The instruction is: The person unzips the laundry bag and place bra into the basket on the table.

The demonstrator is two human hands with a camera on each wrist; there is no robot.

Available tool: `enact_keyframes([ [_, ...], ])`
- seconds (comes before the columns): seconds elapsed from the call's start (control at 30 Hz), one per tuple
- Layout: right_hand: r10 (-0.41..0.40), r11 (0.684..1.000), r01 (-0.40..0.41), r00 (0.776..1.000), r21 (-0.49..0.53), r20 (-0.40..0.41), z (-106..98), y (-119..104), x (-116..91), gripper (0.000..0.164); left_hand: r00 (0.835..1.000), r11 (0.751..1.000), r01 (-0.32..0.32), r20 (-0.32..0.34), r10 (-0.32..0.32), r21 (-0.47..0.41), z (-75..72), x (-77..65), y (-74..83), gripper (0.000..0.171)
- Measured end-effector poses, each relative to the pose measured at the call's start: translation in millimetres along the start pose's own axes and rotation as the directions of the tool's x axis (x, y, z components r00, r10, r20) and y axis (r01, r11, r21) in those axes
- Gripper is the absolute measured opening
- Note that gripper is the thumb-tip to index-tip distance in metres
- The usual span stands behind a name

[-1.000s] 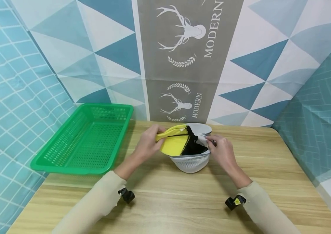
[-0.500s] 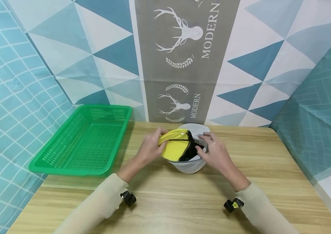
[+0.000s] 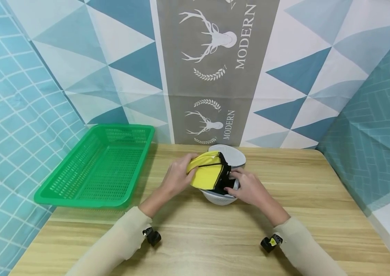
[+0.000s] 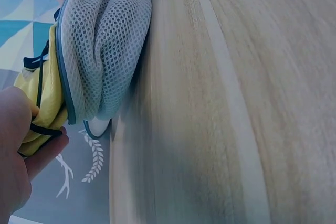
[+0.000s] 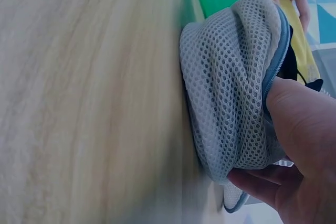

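You had one yellow-and-black fabric piece with thin black cords (image 3: 206,178) at the mouth of one pale grey mesh bag with a grey zip edge (image 4: 105,51); the black part sat in the opening, the yellow part stuck out to the left. The bag's one oval flap (image 3: 230,156) lay back on the far side. Your left hand (image 3: 177,174) pinched the yellow cloth, thumb on one face and fingers on the other. Your right hand (image 3: 248,188) was at the bag's right side, thumb at the zip edge and well apart from the fingers, which touched the mesh; whether they gripped, you could not tell. To the left stood one green perforated plastic basket (image 3: 107,168). Two black wrist cameras (image 3: 152,236) showed at your cream sleeves (image 3: 122,235), above one light wooden table (image 3: 212,249).
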State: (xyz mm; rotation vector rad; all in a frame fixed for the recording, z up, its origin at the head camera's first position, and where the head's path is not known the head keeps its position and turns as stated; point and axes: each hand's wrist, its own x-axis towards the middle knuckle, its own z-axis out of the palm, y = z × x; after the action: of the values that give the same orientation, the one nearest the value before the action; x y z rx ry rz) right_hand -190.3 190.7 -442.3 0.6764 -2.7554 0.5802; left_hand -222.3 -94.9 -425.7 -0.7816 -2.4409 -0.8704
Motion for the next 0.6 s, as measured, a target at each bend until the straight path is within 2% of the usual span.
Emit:
enact_keyframes([
  [0.13, -0.032, 1.000, 0.031, 0.999, -0.004, -0.032, 23, 26, 1, 0.057, 1.000, 1.000, 0.006, 0.005, -0.006, -0.005, 1.6, 1.0, -0.3, 0.038],
  [0.3, 0.001, 1.000, -0.001, 1.000, -0.023, 0.008, 51, 60, 8, 0.067, 1.000, 0.999, 0.018, -0.001, -0.018, -0.027, 2.1, 3.1, 0.8, 0.039],
  [0.53, 0.039, 0.999, -0.035, 0.992, -0.038, 0.120, 55, 70, 11, 0.078, 0.997, 0.995, 0.081, 0.005, -0.081, -0.064, 3.6, 2.3, 3.5, 0.039],
  [0.6, 0.064, 0.997, -0.059, 0.990, -0.044, 0.124, 63, 79, 14, 0.080, 0.995, 0.992, 0.100, 0.006, -0.100, -0.073, 4.4, 2.5, 4.4, 0.039],
])
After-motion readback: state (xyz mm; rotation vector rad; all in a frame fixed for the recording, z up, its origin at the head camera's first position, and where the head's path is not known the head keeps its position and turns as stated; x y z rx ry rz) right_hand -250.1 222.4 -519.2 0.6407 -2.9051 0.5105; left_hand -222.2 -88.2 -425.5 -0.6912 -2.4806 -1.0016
